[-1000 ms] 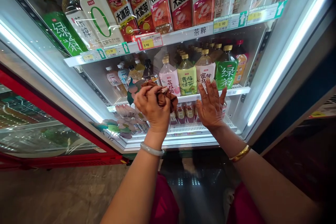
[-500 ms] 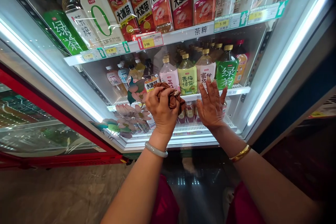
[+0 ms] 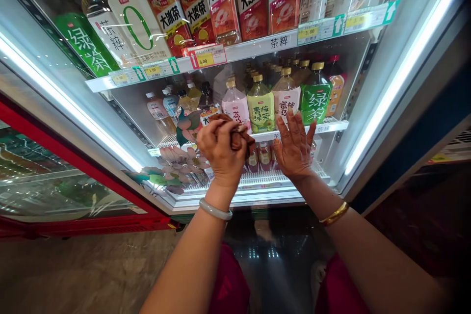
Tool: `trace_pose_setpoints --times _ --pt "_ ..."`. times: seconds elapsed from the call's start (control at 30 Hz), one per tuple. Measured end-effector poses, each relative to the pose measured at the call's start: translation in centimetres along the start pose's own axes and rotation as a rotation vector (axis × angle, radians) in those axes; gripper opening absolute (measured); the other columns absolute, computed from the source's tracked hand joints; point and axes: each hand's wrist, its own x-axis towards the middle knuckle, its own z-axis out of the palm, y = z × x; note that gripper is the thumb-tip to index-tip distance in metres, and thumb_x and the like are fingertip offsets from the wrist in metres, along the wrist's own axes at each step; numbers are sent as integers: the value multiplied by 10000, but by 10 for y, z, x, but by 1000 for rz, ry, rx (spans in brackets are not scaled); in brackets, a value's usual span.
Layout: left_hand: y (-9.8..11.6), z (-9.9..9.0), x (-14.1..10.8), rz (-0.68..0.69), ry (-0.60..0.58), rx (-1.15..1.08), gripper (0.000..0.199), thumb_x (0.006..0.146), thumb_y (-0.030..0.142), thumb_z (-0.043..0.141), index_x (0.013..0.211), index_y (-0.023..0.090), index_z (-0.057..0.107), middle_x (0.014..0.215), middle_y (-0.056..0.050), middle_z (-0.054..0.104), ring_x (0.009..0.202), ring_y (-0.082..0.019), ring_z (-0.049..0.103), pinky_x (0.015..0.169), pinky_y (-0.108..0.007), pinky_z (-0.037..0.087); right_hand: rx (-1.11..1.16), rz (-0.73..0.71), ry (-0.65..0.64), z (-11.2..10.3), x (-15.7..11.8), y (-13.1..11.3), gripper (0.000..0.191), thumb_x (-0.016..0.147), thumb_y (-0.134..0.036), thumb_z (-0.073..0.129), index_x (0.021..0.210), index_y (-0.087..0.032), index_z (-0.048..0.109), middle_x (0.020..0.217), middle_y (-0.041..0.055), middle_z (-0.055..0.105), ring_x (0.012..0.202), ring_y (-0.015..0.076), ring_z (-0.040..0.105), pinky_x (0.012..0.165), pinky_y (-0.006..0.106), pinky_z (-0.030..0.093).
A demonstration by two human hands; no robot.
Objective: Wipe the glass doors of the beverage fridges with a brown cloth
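My left hand (image 3: 222, 149) is closed around a crumpled brown cloth (image 3: 241, 138), in front of the drinks cooler's glass. To its right, my right hand (image 3: 294, 147) is held up with its fingers spread, and it appears to lie flat against the glass. Behind the hands, a shelf holds a pink-labelled bottle (image 3: 235, 103), a yellow-green bottle (image 3: 261, 105) and a green tea bottle (image 3: 315, 95). A flower decal (image 3: 180, 159) shows on the glass just left of my left hand.
Large tea bottles (image 3: 221, 5) stand on the upper shelf, above a strip of price tags (image 3: 202, 59). Light tubes (image 3: 401, 78) run down the cooler's sides. A red-framed cooler (image 3: 91, 171) stands at left, over a brown floor (image 3: 91, 270).
My left hand has shifted slightly left with the brown cloth. My right hand keeps nearly the same place on the glass. The whole view has moved a little.
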Motion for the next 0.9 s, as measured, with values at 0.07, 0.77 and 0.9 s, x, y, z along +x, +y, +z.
trace_pose_setpoints --times 0.07,0.77,0.9 --pt "-6 -3 6 -67 32 18 320 821 253 745 1139 253 711 1229 -112 599 1248 -302 509 1154 -498 331 4 -11 11 0 0 1 739 1017 -282 434 1656 -330 65 1716 57 253 1610 246 158 1296 629 29" --pt "1 -1 -5 -7 -43 12 262 833 261 748 1094 251 735 1195 -91 611 1219 -293 495 1141 -467 335 18 -14 35 2 1 0 773 1006 -270 460 1654 -348 45 1719 43 245 1607 255 171 1291 640 40" --pt "21 9 -31 185 -151 -9 202 863 283 742 1064 264 751 1152 -79 667 1193 -290 499 1083 -432 382 20 -13 43 4 0 0 759 1013 -288 453 1654 -342 51 1723 48 233 1608 251 167 1291 636 41"
